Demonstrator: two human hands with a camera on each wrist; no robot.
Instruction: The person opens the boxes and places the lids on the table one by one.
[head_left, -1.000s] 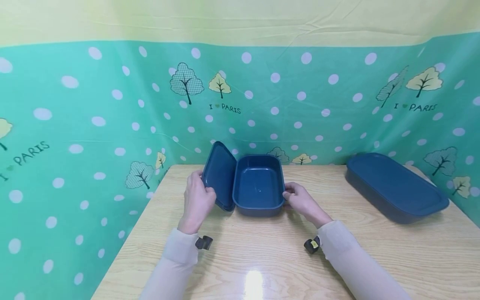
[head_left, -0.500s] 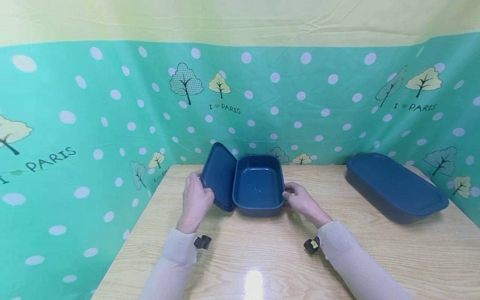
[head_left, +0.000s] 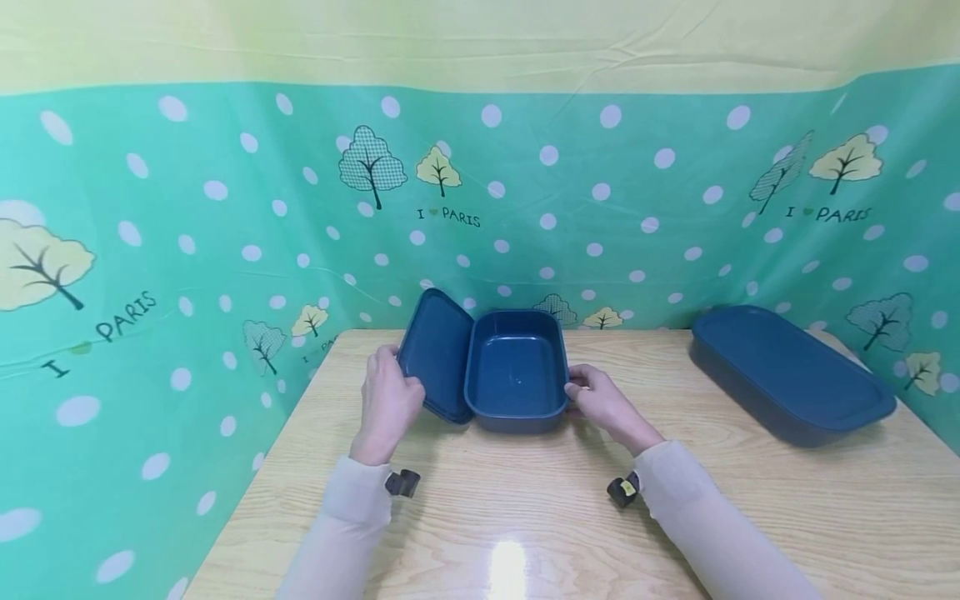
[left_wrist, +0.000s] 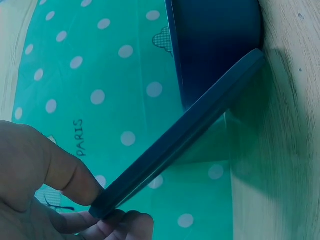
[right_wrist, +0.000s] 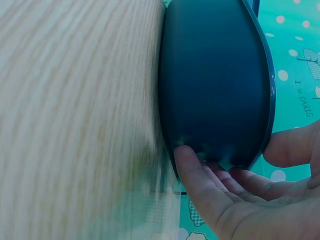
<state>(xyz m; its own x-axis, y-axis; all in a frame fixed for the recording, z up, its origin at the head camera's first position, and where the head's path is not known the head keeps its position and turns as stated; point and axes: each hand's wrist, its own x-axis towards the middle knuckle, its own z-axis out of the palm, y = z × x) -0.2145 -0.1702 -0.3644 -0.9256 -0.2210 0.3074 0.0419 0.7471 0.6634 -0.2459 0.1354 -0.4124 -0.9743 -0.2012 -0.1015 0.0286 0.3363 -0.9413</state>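
A dark blue rectangular plastic box [head_left: 517, 375] stands uncovered on the wooden table; only its bare inside shows. To its left, a matching blue lid [head_left: 438, 354] leans at a slant, its lower edge by the box's base. My left hand [head_left: 390, 400] pinches the lid's outer edge, thumb on one face and fingers on the other, clear in the left wrist view. At the box's right side, my right hand [head_left: 603, 404] holds the wall: in the right wrist view the thumb [right_wrist: 290, 146] touches the rim while the fingers [right_wrist: 200, 180] press the outer side.
A longer blue container [head_left: 791, 371] with its lid on stands at the right of the wooden table [head_left: 480, 508]. Green dotted cloth [head_left: 525, 183] hangs behind the table and down its left side. Small black devices [head_left: 622, 490] are strapped at both wrists.
My left hand has shifted slightly left, and the lid leans a little further away from the box. The box and my right hand stay put. The left cloth has swayed.
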